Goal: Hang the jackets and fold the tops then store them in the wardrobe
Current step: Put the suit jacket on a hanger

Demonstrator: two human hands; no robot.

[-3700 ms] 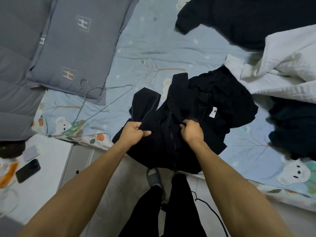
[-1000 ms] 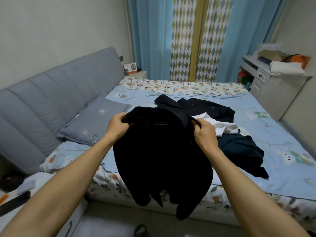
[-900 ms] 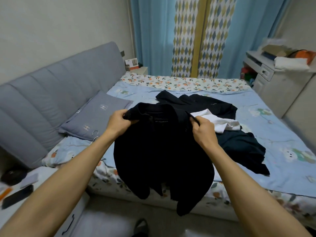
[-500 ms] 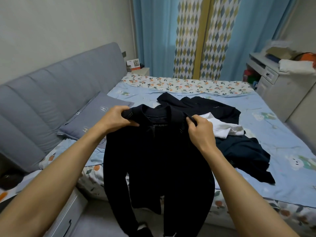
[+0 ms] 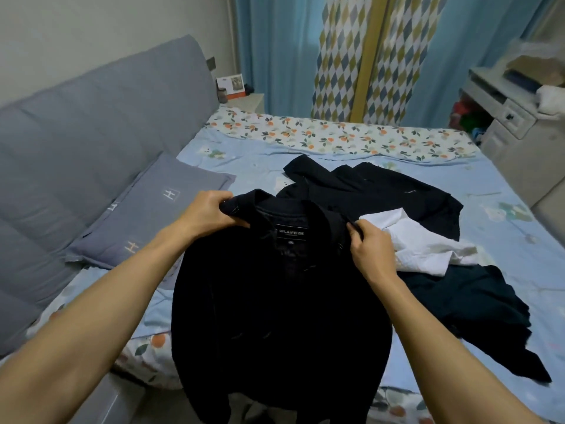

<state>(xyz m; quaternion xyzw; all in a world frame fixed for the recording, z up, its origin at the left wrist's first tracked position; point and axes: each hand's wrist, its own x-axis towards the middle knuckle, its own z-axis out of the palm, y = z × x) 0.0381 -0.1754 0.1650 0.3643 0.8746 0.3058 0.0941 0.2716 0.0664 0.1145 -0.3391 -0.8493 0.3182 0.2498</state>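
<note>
We've got the black jacket [image 5: 275, 301] held up over the near edge of the bed [image 5: 504, 191], left hand [image 5: 211, 215] and right hand [image 5: 371, 249] each pinching a shoulder beside the collar, fingers curled tight on cloth. No hanger shows, so we'd have to free one hand to fetch one. On a single pinch the heavy jacket could slump to the floor or onto the white top [image 5: 428, 243] and dark clothes [image 5: 477, 310] beside it.

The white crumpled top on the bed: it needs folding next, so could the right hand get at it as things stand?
Probably yes, once freed. The white crumpled top lies uncovered just beyond the right hand, with nothing between them. But that hand, like the left hand, now grips the black collared jacket.
</note>
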